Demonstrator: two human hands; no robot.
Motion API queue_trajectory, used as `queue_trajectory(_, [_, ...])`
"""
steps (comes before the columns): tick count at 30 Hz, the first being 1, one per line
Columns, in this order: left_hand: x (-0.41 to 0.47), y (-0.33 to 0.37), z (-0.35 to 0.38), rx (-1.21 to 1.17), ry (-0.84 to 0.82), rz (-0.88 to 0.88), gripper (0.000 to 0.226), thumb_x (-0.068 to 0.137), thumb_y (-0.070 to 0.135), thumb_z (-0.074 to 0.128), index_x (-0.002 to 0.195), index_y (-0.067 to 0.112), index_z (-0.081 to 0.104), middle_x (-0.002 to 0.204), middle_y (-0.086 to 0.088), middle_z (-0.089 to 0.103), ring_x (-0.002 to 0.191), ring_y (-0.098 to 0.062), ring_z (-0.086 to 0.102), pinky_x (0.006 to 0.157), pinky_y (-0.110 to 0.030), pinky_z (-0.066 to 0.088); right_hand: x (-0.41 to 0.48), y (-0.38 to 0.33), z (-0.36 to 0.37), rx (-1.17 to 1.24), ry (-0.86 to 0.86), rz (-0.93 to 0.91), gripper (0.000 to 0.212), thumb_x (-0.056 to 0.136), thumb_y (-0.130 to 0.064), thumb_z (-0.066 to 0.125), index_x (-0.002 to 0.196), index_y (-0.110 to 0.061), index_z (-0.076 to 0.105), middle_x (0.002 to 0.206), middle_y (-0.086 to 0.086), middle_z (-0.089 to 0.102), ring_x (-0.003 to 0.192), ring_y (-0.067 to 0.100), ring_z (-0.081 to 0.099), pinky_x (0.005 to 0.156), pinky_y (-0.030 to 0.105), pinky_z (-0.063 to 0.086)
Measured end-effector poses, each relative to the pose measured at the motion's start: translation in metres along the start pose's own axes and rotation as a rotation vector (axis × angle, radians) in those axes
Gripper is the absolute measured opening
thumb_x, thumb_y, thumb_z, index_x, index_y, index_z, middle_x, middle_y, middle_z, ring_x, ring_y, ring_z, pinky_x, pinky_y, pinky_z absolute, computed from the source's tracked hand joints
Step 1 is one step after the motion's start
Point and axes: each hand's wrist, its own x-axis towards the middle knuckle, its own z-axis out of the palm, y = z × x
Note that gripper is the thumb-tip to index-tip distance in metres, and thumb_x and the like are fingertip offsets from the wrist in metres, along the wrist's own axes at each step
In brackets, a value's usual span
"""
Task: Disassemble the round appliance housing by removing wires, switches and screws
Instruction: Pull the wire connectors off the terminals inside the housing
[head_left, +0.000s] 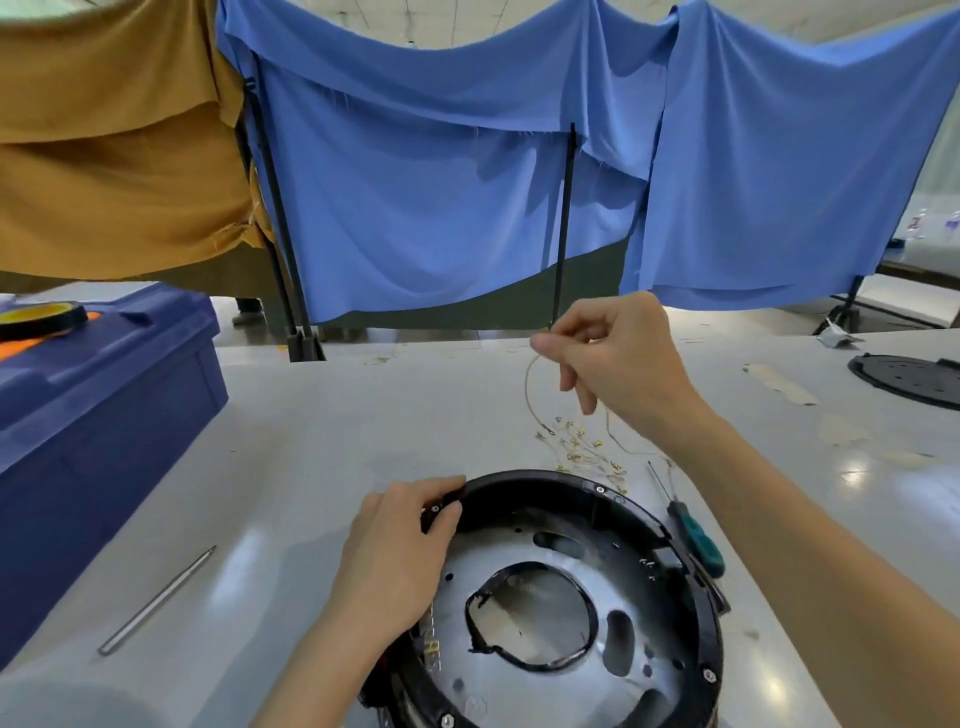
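1. The round housing (696, 618) lies at the near edge of the surface (322, 441). It is a black ring around a shiny metal plate with a large centre hole.
2. The left grip (400, 545) holds the housing's far-left rim, thumb hooked over the rim's edge.
3. The right grip (618, 358) is raised above the surface beyond the housing and pinches a thin wire (528, 391) between thumb and forefinger; the wire hangs in a loop towards the surface.
4. Just beyond the housing lies a small heap (582, 447), seemingly fine wires with brass terminals, though too small to be sure.
5. A green-handled screwdriver (696, 535) lies just beside the housing's right rim.
6. A slim metal rod (156, 600) lies to the left, near a blue box (104, 405) carrying a tape roll (41, 317).
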Motion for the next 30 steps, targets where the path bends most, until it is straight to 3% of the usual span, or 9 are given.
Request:
queue_trajectory(3, [-0.001,-0.002,0.001,0.049,-0.006,-0.017,0.03,0.096,0.034,0.051,0.122,0.047,0.058,0.117,0.011,0.063,0.113,-0.009,0.053,0.097,-0.03,0.045,0.027,0.016,0.009,0.074,0.002,0.128,0.024,0.082,-0.018,0.073,0.061,-0.006,0.067,0.045,0.009,0.061,0.028,0.017,0.047,0.036,0.01,0.035])
queue_trajectory(8, [-0.002,0.001,0.001,0.132,0.007,-0.01,0.032,0.097,0.037,0.046,0.127,0.049,0.053,0.119,0.012,0.063,0.115,-0.013,0.05,0.095,-0.03,0.044,0.055,0.051,0.031,0.096,-0.022,0.453,0.022,0.082,-0.015,0.072,0.072,0.004,0.069,0.048,0.009,0.063,0.031,0.012,0.051,0.034,0.017,0.04])
queue_trajectory(11, [-0.003,0.001,0.001,0.142,0.01,0.0,0.033,0.098,0.037,0.045,0.128,0.049,0.052,0.117,0.014,0.063,0.112,-0.012,0.051,0.094,-0.031,0.045,0.059,0.072,0.041,0.254,-0.07,0.7,0.019,0.087,-0.006,0.066,0.091,0.013,0.064,0.063,0.018,0.067,0.043,0.018,0.064,0.044,0.022,0.054])
queue_trajectory(15, [-0.003,0.002,0.001,0.142,0.028,0.01,0.032,0.098,0.037,0.045,0.126,0.049,0.053,0.109,0.017,0.067,0.108,-0.01,0.052,0.09,-0.03,0.046,0.054,0.096,0.047,0.498,-0.136,0.902,0.021,0.092,0.006,0.053,0.11,0.016,0.052,0.095,0.032,0.066,0.072,0.038,0.071,0.054,0.035,0.06])
queue_trajectory(19, [-0.002,0.002,0.002,0.156,0.03,0.004,0.032,0.098,0.037,0.045,0.126,0.05,0.053,0.109,0.017,0.066,0.101,-0.012,0.054,0.085,-0.028,0.047,0.046,0.112,0.047,0.467,-0.181,0.919,0.024,0.094,0.004,0.048,0.117,0.013,0.047,0.108,0.028,0.062,0.084,0.042,0.07,0.068,0.042,0.06])
queue_trajectory(23, [-0.002,0.0,0.002,0.144,0.031,-0.003,0.032,0.097,0.037,0.045,0.126,0.05,0.052,0.105,0.014,0.066,0.099,-0.013,0.055,0.086,-0.029,0.047,0.044,0.118,0.041,0.467,-0.146,0.888,0.023,0.094,0.003,0.05,0.115,0.012,0.048,0.104,0.028,0.064,0.08,0.039,0.071,0.068,0.04,0.061])
queue_trajectory(26, [-0.002,0.0,0.002,0.142,0.031,-0.007,0.032,0.098,0.037,0.045,0.126,0.05,0.053,0.112,0.014,0.065,0.108,-0.013,0.051,0.089,-0.029,0.045,0.04,0.116,0.033,0.457,-0.132,0.825,0.023,0.093,0.001,0.054,0.114,0.011,0.053,0.098,0.027,0.068,0.078,0.037,0.072,0.069,0.038,0.061])
queue_trajectory(30, [-0.001,-0.001,0.002,0.092,0.027,-0.008,0.03,0.096,0.036,0.05,0.122,0.049,0.057,0.115,0.015,0.065,0.111,-0.011,0.052,0.09,-0.027,0.044,0.026,0.103,0.018,0.363,-0.195,0.701,0.023,0.094,-0.007,0.055,0.112,0.008,0.059,0.089,0.021,0.073,0.075,0.032,0.073,0.061,0.03,0.06])
